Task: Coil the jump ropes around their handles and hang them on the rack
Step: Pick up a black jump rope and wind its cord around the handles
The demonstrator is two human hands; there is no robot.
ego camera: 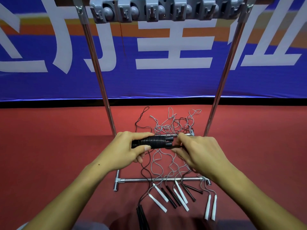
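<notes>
Now 2 hands hold a coiled black rope (153, 142).
Left hand (127, 149) grips its handles; right hand (198, 152) fingers pinch the rope end; loose ropes (167, 163) lie under the rack (106, 90).

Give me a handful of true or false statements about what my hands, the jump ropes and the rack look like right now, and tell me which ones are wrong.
1. The left hand grips a pair of black handles with rope coiled around them. True.
2. The right hand rests flat on the floor. False: it is raised at the coil's end, fingers pinching the black rope there.
3. A coiled rope already hangs from the grey hook bar. False: no rope hangs on its hooks.
4. White-handled ropes and black-handled ones lie uncoiled on the red floor. True.
5. The loose cords are draped across the rack's lower metal bar. True.
</notes>
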